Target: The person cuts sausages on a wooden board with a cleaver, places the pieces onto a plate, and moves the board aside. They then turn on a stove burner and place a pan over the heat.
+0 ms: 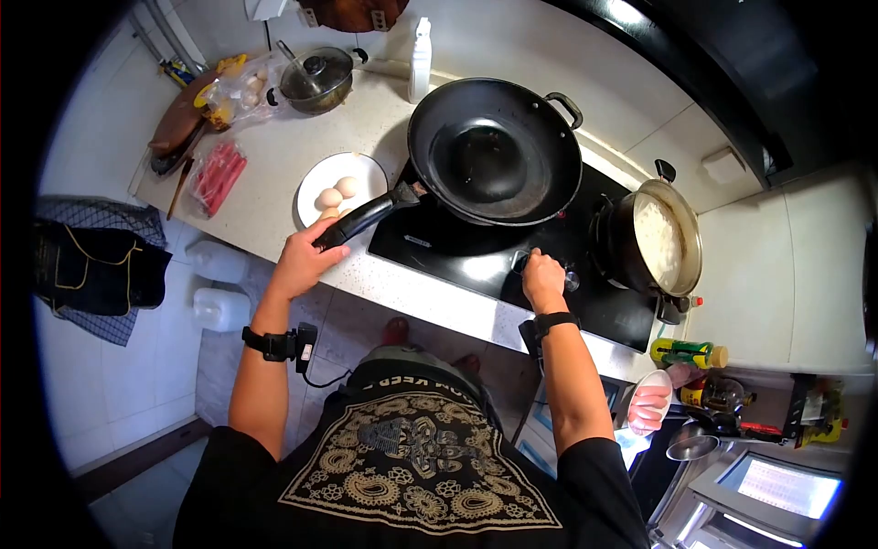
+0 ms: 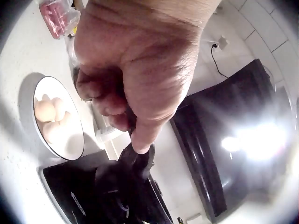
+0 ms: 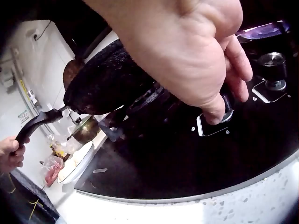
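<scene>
My left hand [image 1: 307, 261] grips the black handle [image 1: 370, 212] of a large wok [image 1: 492, 163]. The inside of the wok looks bare and shiny. In the right wrist view its dark underside [image 3: 105, 77] is tilted, close over the left burner. With thumb and fingers, my right hand [image 1: 546, 280] pinches a stove knob [image 3: 228, 115] at the front of the black gas hob [image 1: 457, 252]. A second knob [image 3: 273, 67] stands to its right. Beside the wok handle, a white plate [image 1: 311, 188] holds several eggs [image 1: 330, 198].
A pot of pale, whitish contents [image 1: 657, 240] sits on the right burner. Behind the plate are a lidded pot [image 1: 320, 87] and a white spray bottle [image 1: 420, 62]. A red package [image 1: 218, 178] lies on the left counter; bottles [image 1: 686, 353] stand at the right.
</scene>
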Demonstrator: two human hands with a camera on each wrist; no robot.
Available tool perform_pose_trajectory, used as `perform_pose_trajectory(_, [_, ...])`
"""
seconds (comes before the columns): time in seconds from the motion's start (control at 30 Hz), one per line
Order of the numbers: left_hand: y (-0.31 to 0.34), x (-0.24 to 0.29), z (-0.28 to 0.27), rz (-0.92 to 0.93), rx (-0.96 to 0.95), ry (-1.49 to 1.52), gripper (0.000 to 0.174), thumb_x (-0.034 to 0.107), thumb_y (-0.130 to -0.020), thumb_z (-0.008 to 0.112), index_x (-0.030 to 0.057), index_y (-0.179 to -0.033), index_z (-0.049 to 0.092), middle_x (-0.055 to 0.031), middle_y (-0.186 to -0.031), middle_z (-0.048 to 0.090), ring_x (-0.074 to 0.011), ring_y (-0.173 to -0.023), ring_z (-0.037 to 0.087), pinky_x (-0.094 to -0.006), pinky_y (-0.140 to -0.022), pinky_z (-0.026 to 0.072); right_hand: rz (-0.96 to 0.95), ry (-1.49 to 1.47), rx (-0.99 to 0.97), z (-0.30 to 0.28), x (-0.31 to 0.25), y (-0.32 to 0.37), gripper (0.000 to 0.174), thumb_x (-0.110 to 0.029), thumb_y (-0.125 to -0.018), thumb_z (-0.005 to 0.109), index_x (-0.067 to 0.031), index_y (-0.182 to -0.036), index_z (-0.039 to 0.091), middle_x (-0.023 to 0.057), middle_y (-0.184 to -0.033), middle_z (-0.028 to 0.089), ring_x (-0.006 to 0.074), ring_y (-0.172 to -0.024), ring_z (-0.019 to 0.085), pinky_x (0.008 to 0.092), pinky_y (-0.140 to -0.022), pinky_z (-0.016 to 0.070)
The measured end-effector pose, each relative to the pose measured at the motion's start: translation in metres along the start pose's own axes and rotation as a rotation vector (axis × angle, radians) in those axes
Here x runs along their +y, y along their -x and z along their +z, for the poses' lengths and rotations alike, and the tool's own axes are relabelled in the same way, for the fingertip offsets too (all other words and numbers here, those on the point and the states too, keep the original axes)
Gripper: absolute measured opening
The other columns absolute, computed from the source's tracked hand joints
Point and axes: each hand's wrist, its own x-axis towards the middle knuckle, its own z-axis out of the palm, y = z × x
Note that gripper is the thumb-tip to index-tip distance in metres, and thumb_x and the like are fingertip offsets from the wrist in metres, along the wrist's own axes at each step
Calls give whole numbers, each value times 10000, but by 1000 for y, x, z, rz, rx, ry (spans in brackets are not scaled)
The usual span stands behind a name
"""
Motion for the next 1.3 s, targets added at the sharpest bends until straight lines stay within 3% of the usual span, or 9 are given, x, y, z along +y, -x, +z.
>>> perform_pose_trajectory(0.23, [0,-1,-1,-34,-30,78,550,162,-826,747,-38,-1301,555,-54,-1039,652,-88,-926,572,-246,-831,485,8,22,-21,6,1,-4,231,-137,-961,438,-12,-970,632,199,-906,716,327,-858,715,407,-746,578])
perform_pose_trajectory(0.43, [11,28,-3,-20,22,-159,493,171,-833,729,-17,-1262,574,-95,-1072,666,-163,-974,616,-296,-888,482,-3,56,-47,10,4,-6,211,-136,-963,442,-35,-1022,617,192,-930,707,331,-869,710,408,-738,579])
perform_pose_trajectory(0.53, [9,27,-2,194,147,-298,429,156,-837,707,-4,-1219,594,-132,-1108,642,-237,-1024,628,-326,-913,479,-14,60,-33,16,6,-5,201,-138,-959,451,-51,-1045,611,190,-937,700,336,-864,709,413,-735,579])
perform_pose_trajectory(0.63, [8,43,4,210,172,-263,392,147,-842,692,-3,-1193,602,-150,-1137,620,-279,-1054,619,-340,-926,475,-31,52,-19,16,7,-4,192,-134,-951,464,-60,-1054,608,190,-950,692,344,-862,706,419,-734,579])
perform_pose_trajectory(1.0, [4,39,21,235,226,-267,346,148,-849,675,10,-1160,612,-137,-1155,604,-313,-1036,615,-352,-893,481,-61,27,1,10,7,1,187,-111,-938,475,-73,-1080,590,182,-972,676,363,-871,697,432,-736,576])
perform_pose_trajectory(1.1, [5,40,22,244,235,-312,320,141,-854,669,34,-1150,616,-116,-1159,601,-318,-1043,612,-355,-894,481,-79,27,-20,5,10,1,194,-151,-915,539,-72,-1087,582,184,-967,684,370,-879,693,443,-746,572])
perform_pose_trajectory(1.3, [5,32,23,259,256,-337,273,111,-853,653,52,-1116,610,-85,-1145,602,-307,-1031,611,-363,-889,486,58,14,-184,-19,5,-2,394,-351,-824,715,-59,-1072,622,200,-1005,703,384,-954,678,465,-818,549])
